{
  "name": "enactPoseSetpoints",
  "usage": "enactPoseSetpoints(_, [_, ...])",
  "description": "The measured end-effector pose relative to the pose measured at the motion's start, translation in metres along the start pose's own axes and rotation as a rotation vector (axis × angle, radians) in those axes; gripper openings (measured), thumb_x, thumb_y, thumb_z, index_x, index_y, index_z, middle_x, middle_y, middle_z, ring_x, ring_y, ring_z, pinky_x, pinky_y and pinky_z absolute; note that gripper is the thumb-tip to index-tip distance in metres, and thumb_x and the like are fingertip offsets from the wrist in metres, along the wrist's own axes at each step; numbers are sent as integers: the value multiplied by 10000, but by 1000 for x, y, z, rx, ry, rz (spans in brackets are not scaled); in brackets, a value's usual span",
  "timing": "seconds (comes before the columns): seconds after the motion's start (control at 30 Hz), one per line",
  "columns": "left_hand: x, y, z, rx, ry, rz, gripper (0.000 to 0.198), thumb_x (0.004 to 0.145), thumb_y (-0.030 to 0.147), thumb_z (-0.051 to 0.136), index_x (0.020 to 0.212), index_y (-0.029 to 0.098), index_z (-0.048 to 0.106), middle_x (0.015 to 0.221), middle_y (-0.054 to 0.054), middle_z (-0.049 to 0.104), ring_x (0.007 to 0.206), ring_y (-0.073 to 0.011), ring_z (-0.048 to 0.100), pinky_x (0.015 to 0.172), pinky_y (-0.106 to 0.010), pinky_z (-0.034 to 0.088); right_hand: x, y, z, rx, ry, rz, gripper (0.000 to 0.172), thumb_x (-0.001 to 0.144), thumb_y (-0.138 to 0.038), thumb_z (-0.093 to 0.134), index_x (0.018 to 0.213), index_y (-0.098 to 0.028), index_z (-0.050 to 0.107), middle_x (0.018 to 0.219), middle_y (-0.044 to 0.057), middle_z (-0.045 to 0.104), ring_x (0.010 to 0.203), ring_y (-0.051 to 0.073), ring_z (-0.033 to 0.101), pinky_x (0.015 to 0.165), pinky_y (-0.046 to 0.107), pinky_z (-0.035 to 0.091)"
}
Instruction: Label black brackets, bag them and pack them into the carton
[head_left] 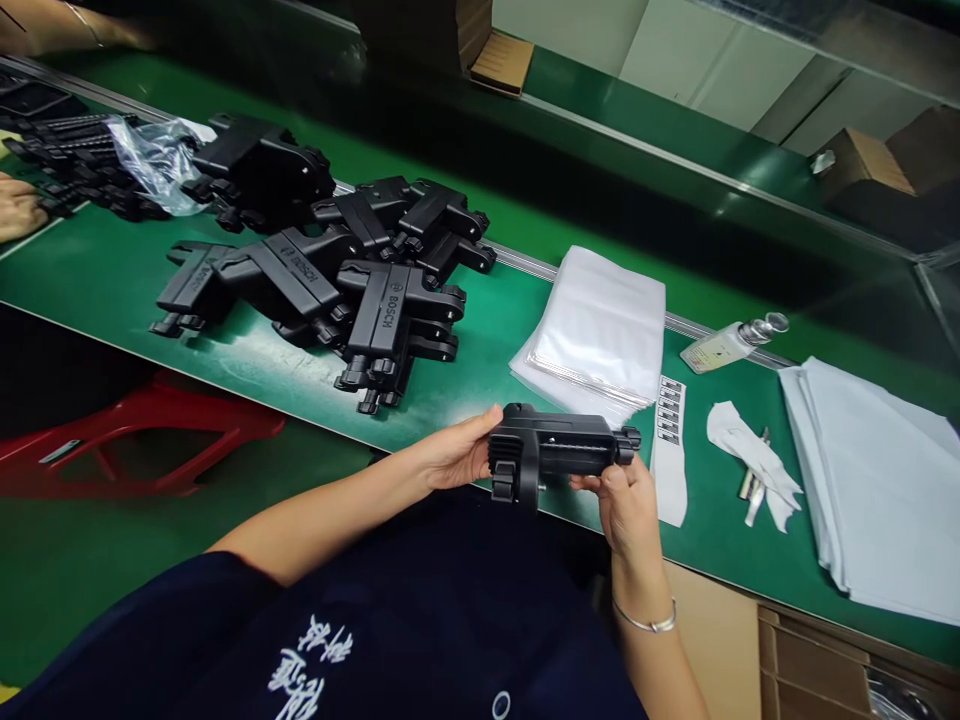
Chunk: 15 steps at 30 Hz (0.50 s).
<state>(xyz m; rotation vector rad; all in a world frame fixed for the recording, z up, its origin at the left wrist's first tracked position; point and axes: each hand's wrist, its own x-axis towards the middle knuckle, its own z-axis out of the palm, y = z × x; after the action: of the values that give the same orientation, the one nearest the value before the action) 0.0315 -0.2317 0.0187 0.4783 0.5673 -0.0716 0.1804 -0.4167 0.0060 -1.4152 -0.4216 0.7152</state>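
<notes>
Between my two hands is a black plastic bracket with knobs [574,440], raised at the table's front edge. My left hand [466,450] grips its ribbed end, the thumb on top and the other fingers partly hidden behind it. At the opposite end, beside the small knobs, my right hand [626,500] closes on the bracket from below. Several matching brackets marked BOSCH [386,315] lie piled to the left. Just beyond my hands is a stack of translucent plastic bags [604,325]. A strip of printed labels [670,450] lies close to my right hand.
The green table [484,370] holds a pump bottle [735,342], crumpled white paper [754,455] and a stack of white sheets [885,490] on the right. A clear bag [161,165] lies far left, near another person's hand [19,208]. A red stool [142,435] stands below.
</notes>
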Motion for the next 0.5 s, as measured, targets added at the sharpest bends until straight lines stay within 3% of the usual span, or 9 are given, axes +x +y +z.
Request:
enactPoseSetpoints(0.13, [10, 5, -7, 18, -4, -74, 436, 868, 523, 611, 1003, 119, 702, 725, -65, 724, 635, -166, 671, 630, -253, 538, -6, -10, 6, -145, -2, -139, 438, 727, -543, 746, 964, -204, 603, 796, 32, 705, 653, 186, 686, 567, 303, 586])
enactPoseSetpoints(0.23, [27, 6, -12, 39, 23, -125, 437, 889, 526, 556, 888, 114, 704, 691, -77, 716, 600, -196, 667, 614, -307, 549, -15, -24, 20, -474, -17, -279, 438, 713, -495, 770, 998, -210, 600, 840, 41, 714, 721, 210, 698, 643, 330, 594])
enactPoseSetpoints(0.33, [42, 4, -14, 26, 54, -110, 361, 921, 410, 515, 803, 114, 684, 650, -72, 693, 587, -185, 655, 622, -304, 545, -21, -38, 36, -760, -59, -423, 395, 744, -466, 745, 1007, -218, 583, 828, 35, 712, 712, 215, 701, 651, 338, 598])
enactPoseSetpoints(0.5, [47, -1, -13, 55, 56, -127, 389, 950, 389, 435, 850, 110, 687, 645, -68, 671, 614, -189, 653, 659, -324, 550, -23, -46, 42, -835, -100, -538, 337, 828, -453, 666, 1024, -211, 536, 783, 23, 695, 682, 195, 701, 614, 303, 597])
